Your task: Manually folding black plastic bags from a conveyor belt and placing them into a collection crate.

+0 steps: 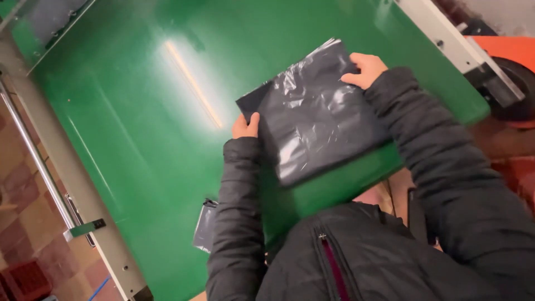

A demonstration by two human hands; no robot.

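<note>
A flat dark grey plastic mailer bag (315, 114), shiny & wrinkled, is lying on the glossy green conveyor belt (139, 128), near the belt's edge closest to the person. Both hands are gripping it at opp. sides. The left hand (245, 127) is pinching the bag's left edge w/ thumb on top, fingers tucked under. The right hand (365, 69) is curling over the bag's far right corner, fingers closed on it. Both arms are wearing black puffer jacket sleeves (237, 217).

A second dark plastic bag (205, 226) is peeking out just left of the left sleeve, partly hidden. A grey metal side rail (56, 167) is running along the belt's left edge, above reddish floor tiles (22, 234). An orange machine part (504, 47) is sitting at top right, beyond the belt.
</note>
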